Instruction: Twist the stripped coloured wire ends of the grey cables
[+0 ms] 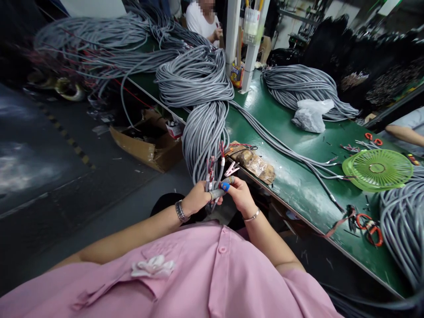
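Note:
A thick bundle of grey cables (205, 137) hangs over the table's edge toward me. My left hand (198, 198) is closed around several of its cable ends, with stripped reddish wires (211, 167) and white bands standing up above the fist. Close beside it, my right hand (241, 194) pinches a cable end; blue tape wraps a fingertip, and finger covers sit on other fingers of both hands. A pink clip (232, 168) shows just above my right hand. What lies between the palms is partly hidden.
The green table (281, 154) carries a taped wooden block (255, 164), a green basket (377, 168), orange-handled scissors (369, 229) and further cable coils (304, 88). An open cardboard box (145, 148) stands on the floor at left. A person (203, 22) sits across the table; another's arm (406, 134) shows at right.

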Demonstrator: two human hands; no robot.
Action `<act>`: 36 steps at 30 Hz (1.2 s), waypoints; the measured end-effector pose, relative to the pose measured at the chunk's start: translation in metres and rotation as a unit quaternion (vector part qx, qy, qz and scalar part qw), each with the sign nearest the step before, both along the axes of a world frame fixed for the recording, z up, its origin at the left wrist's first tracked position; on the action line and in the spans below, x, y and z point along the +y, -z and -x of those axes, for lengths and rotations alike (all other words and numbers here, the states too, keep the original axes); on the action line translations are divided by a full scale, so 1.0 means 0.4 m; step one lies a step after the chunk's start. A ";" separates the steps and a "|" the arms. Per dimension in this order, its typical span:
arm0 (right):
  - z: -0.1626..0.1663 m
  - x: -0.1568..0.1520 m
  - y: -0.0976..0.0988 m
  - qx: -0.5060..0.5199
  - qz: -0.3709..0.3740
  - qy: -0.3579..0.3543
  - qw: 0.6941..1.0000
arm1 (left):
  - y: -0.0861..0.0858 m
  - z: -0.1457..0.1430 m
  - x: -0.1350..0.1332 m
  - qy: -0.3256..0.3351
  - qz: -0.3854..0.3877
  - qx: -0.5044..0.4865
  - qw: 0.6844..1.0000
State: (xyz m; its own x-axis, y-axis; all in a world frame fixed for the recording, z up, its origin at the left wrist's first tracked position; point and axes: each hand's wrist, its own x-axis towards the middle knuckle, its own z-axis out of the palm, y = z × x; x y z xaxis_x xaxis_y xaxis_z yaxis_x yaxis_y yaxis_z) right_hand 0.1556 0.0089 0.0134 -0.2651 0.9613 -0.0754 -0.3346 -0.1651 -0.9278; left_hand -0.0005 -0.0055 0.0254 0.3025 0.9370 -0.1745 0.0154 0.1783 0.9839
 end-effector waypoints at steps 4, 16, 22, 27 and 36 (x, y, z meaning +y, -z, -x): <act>-0.011 -0.006 0.013 0.000 0.004 -0.004 1.000 | -0.003 0.005 0.003 -0.006 0.012 -0.001 1.000; 0.004 -0.012 0.029 0.000 0.007 0.055 0.998 | 0.013 0.001 0.005 -0.051 0.038 -0.073 0.995; 0.014 -0.016 0.029 -0.005 0.027 0.068 0.997 | 0.015 -0.008 0.001 -0.111 0.031 -0.084 0.990; -0.015 0.009 0.062 0.086 0.075 0.058 0.992 | 0.018 -0.011 0.004 -0.141 0.041 -0.116 0.982; -0.008 0.084 0.065 0.054 0.031 0.095 0.994 | -0.007 -0.030 0.027 -0.094 0.084 -0.166 0.978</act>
State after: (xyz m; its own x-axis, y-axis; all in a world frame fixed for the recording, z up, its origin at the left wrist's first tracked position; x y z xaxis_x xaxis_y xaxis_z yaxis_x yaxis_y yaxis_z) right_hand 0.1587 0.0426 -0.0126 -0.0895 0.9891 -0.1172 -0.4622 -0.1455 -0.8747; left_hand 0.0114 0.0053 0.0281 0.1939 0.9478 -0.2531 -0.3477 0.3076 0.8857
